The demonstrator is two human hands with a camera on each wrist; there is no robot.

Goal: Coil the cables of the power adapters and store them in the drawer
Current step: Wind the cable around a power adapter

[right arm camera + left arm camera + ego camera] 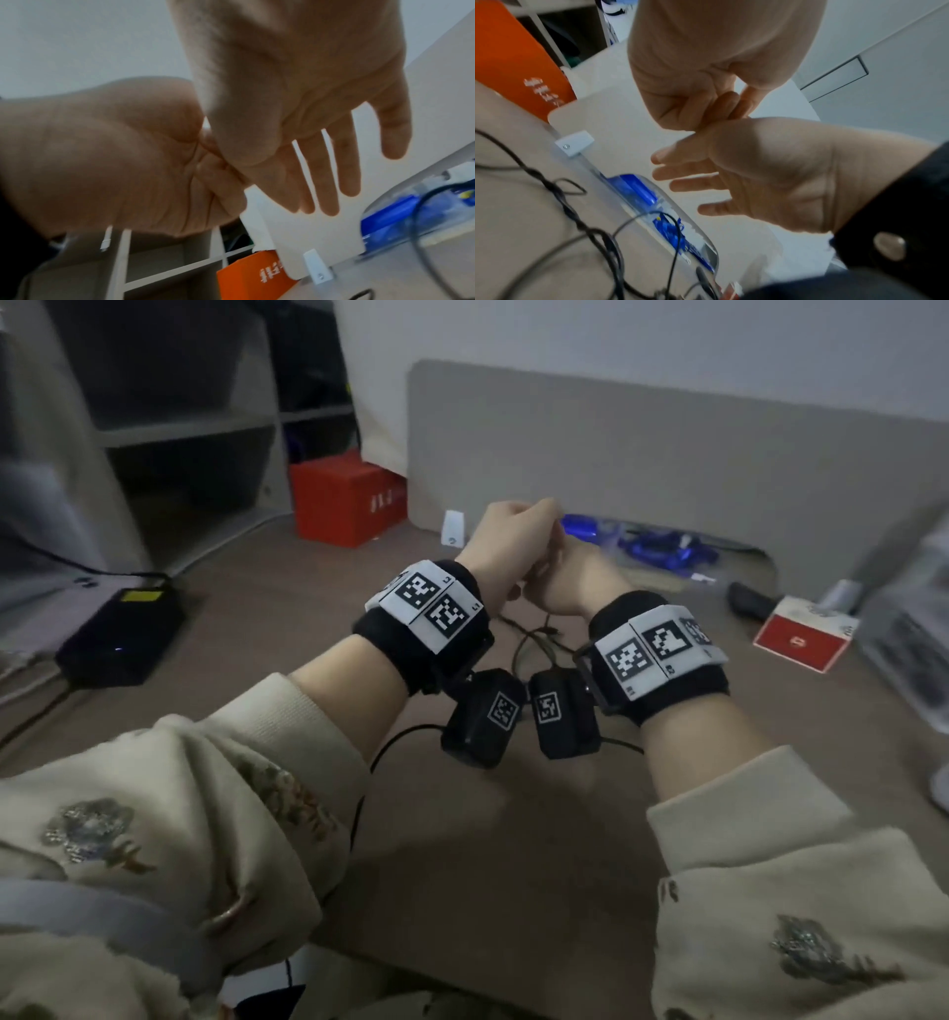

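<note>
The black power adapter (123, 634) lies at the left of the table (513, 839), well apart from the hands. Its brick looks dense and rigid, easy to take by the body. Its lead looks thicker and stiffer than the cable (534, 634) now in hand.

The left hand (508, 531) is raised above the table, its grip curled tight. It seems to pinch the thin dark cable, whose strands rise from the table towards both hands. That cable looks light, limp and prone to tangle. It is best taken near one end and fed in loops, not pulled hard at the plug.

The right hand (570, 577) touches the left, and how its grip stands is hidden in the head view.

The wrist views settle that. The left wrist view shows the right hand's fingers (677, 185) straight and spread, closing on nothing visible, and twisted slack on the table. The right wrist view confirms it, with a loop at its right. Neither shows cable in the fists, and no view shows the drawer.
</note>
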